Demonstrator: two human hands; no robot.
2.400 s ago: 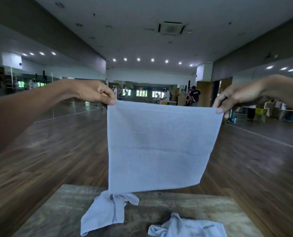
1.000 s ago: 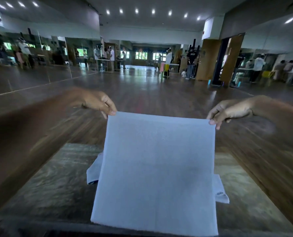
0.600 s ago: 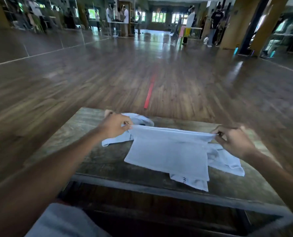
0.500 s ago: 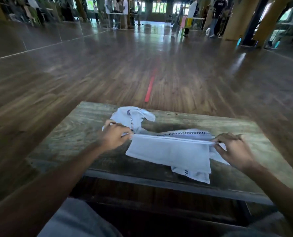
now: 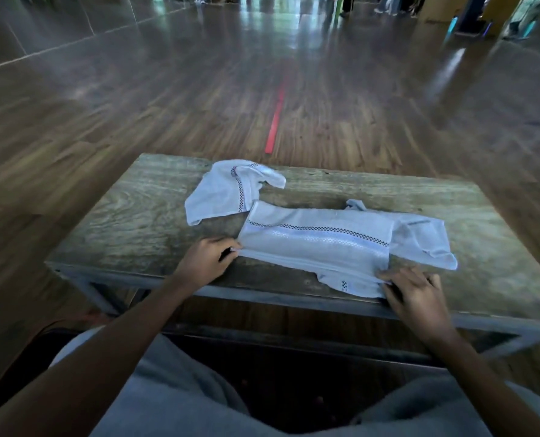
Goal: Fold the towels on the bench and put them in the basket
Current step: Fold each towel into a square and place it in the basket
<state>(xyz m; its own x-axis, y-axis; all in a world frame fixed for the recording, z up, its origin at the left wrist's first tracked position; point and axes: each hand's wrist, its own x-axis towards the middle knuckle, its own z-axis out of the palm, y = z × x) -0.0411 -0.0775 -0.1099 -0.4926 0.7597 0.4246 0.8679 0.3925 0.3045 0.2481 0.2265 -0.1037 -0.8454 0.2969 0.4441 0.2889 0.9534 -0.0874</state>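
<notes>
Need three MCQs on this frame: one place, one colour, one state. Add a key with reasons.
1. The crumpled towel lies:
A) on the floor
B) on the bench, beyond the left hand
C) in the person's lap

2. The floor strip beyond the bench is:
A) yellow
B) red
C) green

3. The hands:
A) hold a towel up in the air
B) rest in the lap
C) both pinch the near edge of the folded towel

Key:
1 B: it sits on the bench top's far left part.
2 B: the strip is plainly red on brown wood.
3 C: the left hand and right hand each grip a near corner, and the towel lies flat on the bench.
</notes>
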